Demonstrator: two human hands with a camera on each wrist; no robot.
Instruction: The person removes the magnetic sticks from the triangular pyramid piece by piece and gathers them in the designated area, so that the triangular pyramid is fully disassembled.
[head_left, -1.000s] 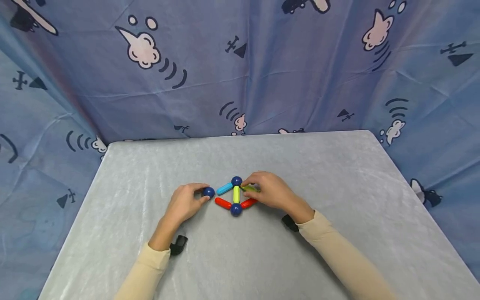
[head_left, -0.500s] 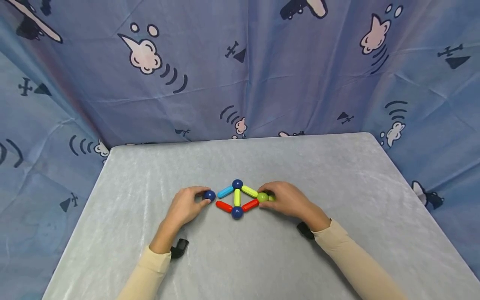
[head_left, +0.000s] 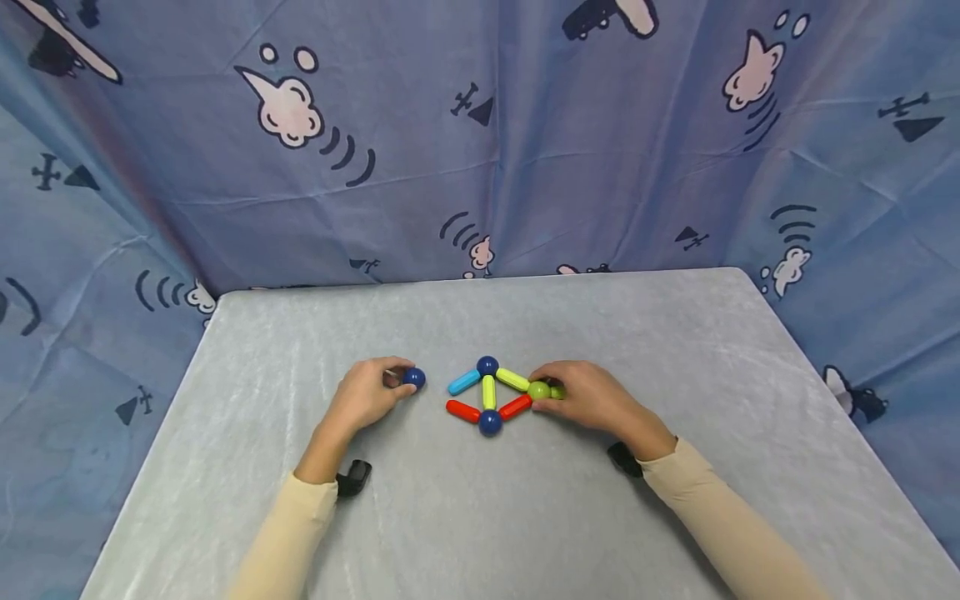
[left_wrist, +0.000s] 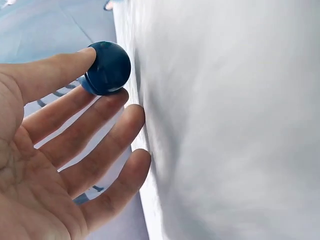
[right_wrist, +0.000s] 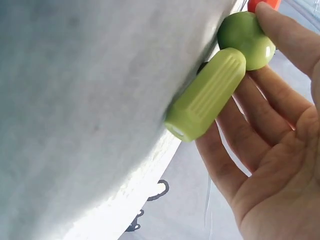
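The left hand (head_left: 365, 393) pinches a dark blue ball (head_left: 414, 378) between thumb and fingertips, its other fingers extended, and the ball sits apart from the free ends of the light blue rod (head_left: 464, 382) and left red rod (head_left: 462, 411). The right hand (head_left: 596, 396) pinches a green ball (head_left: 539, 391) at the right corner of the rod-and-ball frame (head_left: 489, 393) on the desk (head_left: 480, 517), a short green rod (right_wrist: 207, 95) extending from that ball toward the palm.

"Slid the stick frame (head_left: 489, 392) where?"
"Farther right of the blue ball (head_left: 414, 378) in the left hand (head_left: 363, 393)."
"And with the right hand (head_left: 596, 398)?"
"Left the lime stick (head_left: 513, 380), pinched the green ball (head_left: 538, 392)."
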